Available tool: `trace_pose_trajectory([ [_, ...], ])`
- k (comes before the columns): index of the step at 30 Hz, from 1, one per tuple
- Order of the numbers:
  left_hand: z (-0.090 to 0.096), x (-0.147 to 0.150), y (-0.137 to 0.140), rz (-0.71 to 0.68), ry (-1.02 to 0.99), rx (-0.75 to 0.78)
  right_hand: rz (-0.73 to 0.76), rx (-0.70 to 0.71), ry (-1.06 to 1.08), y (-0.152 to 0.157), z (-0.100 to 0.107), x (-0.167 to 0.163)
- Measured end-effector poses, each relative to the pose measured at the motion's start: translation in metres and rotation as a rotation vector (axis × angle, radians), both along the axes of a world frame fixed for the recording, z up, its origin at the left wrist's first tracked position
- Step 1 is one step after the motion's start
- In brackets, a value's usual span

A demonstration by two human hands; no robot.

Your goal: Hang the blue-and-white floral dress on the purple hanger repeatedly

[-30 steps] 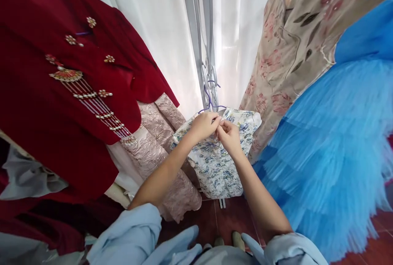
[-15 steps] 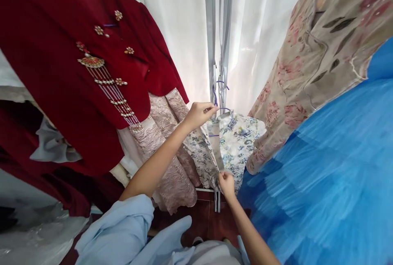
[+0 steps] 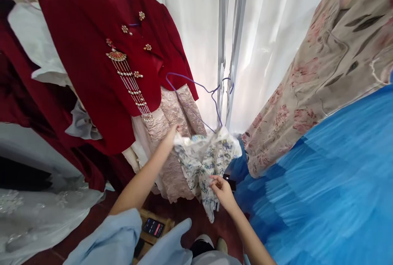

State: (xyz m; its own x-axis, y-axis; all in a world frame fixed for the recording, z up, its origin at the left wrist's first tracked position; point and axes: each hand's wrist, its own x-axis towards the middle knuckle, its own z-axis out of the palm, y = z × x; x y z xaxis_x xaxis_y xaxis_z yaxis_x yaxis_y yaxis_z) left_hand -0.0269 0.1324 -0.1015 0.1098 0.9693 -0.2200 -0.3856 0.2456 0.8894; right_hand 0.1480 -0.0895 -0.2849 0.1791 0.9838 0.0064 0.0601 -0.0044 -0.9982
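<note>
A short-sleeved floral blouse, white with blue and green print, hangs bunched between my hands. My left hand is closed on its left shoulder edge, slightly blurred. Lower down, my right hand has its fingertips bent against the front of the blouse, in a loose pinch. Above is a purple wire hanger, tilted, with its hook at the grey metal stand. Its left end is bare and outside the blouse; its right lower end meets the blouse's right shoulder.
A dark red jacket with beaded brooches hangs at left over a pink textured skirt. At right are a beige floral dress and a blue tulle dress. Grey metal poles stand before a white curtain. A phone lies below.
My left hand has moved left and down with the blouse's shoulder. The hanger's left end has come out of the blouse and tilted up. The blouse hangs lower and more bunched; the view has shifted.
</note>
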Motion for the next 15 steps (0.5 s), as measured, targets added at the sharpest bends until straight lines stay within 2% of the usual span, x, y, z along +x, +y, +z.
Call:
trace_pose_trajectory([
  [4, -0.081, 0.075, -0.104, -0.154, 0.109, 0.002, 0.087, 0.072, -0.113, -0.004, 0.003, -0.004],
  [6, -0.104, 0.102, -0.142, -0.388, 0.271, 0.214, 0.149, 0.067, -0.112, -0.007, 0.008, -0.002],
  [9, -0.11, 0.118, -0.168, -0.624, 0.436, 0.477, 0.227, 0.018, -0.063, -0.02, 0.023, 0.016],
  [11, -0.107, 0.115, -0.171, -0.747, 0.432, 0.534, 0.317, 0.007, -0.047, -0.033, 0.042, 0.037],
  [13, -0.109, 0.105, -0.174, -0.889, 0.343, 0.481, 0.394, 0.028, -0.084, -0.047, 0.068, 0.061],
  [15, -0.119, 0.094, -0.182, -0.987, 0.233, 0.345, 0.394, 0.07, -0.176, -0.057, 0.095, 0.086],
])
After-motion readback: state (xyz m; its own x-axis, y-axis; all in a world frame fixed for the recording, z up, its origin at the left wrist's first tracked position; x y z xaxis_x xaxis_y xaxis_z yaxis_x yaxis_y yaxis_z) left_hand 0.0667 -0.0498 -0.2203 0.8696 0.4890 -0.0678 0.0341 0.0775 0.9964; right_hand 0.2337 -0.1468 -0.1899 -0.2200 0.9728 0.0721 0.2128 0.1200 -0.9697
